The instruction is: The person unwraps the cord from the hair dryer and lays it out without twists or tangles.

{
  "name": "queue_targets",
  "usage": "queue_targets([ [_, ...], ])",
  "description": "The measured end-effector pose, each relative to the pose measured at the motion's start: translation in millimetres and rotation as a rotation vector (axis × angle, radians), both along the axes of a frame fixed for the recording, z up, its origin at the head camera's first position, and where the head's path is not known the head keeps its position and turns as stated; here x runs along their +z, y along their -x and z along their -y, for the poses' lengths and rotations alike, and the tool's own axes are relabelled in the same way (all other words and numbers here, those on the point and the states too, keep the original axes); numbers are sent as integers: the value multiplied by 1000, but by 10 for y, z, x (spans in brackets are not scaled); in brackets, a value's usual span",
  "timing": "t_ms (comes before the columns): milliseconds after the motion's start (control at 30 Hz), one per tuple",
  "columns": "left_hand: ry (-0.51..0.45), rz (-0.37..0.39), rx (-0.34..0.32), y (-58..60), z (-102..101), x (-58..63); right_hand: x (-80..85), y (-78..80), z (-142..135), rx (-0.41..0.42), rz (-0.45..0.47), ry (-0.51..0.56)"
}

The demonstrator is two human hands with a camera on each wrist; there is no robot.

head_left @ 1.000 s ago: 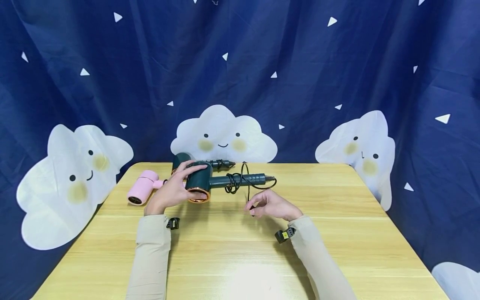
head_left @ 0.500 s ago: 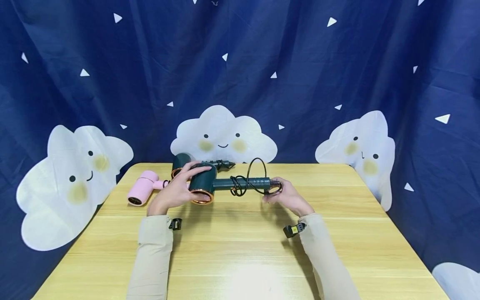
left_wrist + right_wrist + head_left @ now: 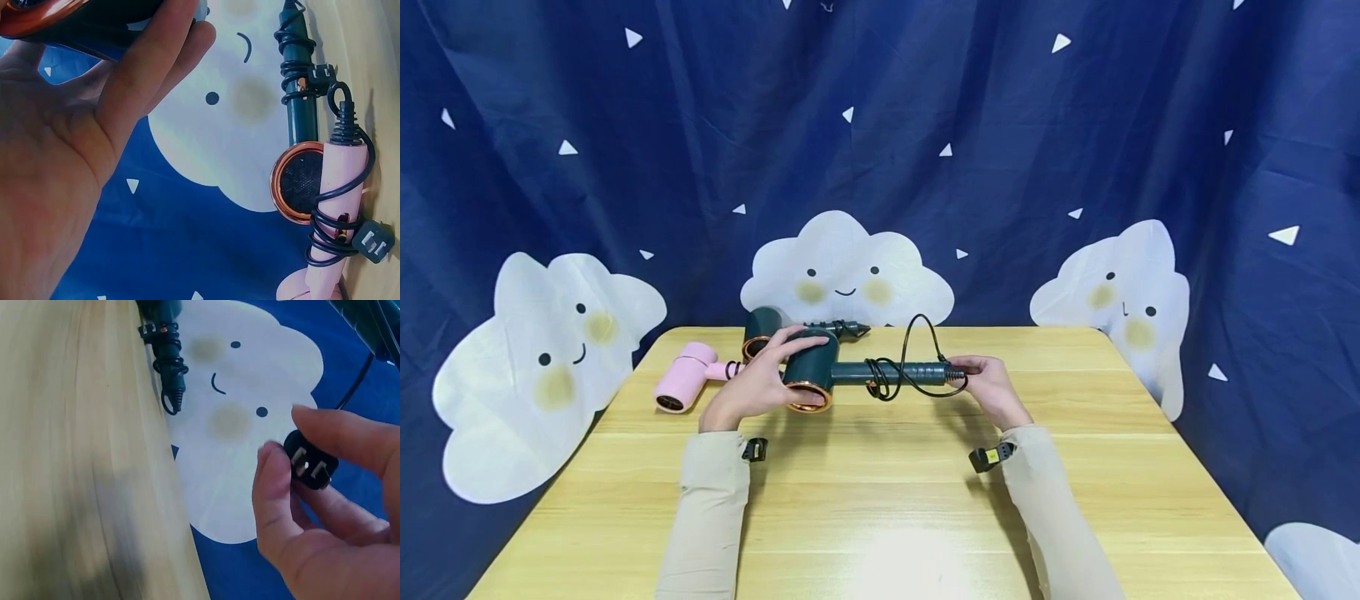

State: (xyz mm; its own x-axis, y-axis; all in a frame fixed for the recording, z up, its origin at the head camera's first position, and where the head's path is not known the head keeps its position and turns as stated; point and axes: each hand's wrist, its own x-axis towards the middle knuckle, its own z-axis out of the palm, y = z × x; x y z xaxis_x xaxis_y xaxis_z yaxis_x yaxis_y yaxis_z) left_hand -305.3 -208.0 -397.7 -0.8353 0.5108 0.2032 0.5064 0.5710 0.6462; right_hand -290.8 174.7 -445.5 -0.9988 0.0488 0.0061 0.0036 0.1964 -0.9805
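A dark green hair dryer (image 3: 813,365) with a copper-coloured rim is held up over the table, its handle pointing right. My left hand (image 3: 752,392) grips its barrel, fingers on top and thumb near the rim. In the right wrist view, the black two-pin plug (image 3: 301,464) of its cord is pinched in my right hand (image 3: 325,550). In the head view my right hand is at the handle's end, and the plug is hidden there. Loops of black cord hang around the handle, and one arches above it.
Left on the table (image 3: 880,500) lies a pink hair dryer (image 3: 681,380), its cord wrapped round the handle. Behind it, at the back edge, lies another green hair dryer (image 3: 763,325) with a wrapped cord. A blue curtain (image 3: 880,150) with cloud prints stands behind.
My right hand has moved right and up from below the handle to its end, bringing the plug. The hair dryer and my left hand have shifted slightly right. A cord loop now arches higher.
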Motion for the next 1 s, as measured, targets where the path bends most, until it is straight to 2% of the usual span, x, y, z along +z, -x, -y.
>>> queue_targets([
  [100,-2,2,-2,-5,-6,0,13,8,1,-44,18,36],
  [267,-1,1,-10,-5,-20,9,26,12,2,-68,36,191],
  [500,-9,3,-16,-6,-32,11,60,17,7,-100,-22,249],
  [700,-10,1,-15,-9,-34,10,141,10,0,-119,-43,408],
  [1000,-15,18,-12,5,-25,-20,304,-73,40,-84,-69,434],
])
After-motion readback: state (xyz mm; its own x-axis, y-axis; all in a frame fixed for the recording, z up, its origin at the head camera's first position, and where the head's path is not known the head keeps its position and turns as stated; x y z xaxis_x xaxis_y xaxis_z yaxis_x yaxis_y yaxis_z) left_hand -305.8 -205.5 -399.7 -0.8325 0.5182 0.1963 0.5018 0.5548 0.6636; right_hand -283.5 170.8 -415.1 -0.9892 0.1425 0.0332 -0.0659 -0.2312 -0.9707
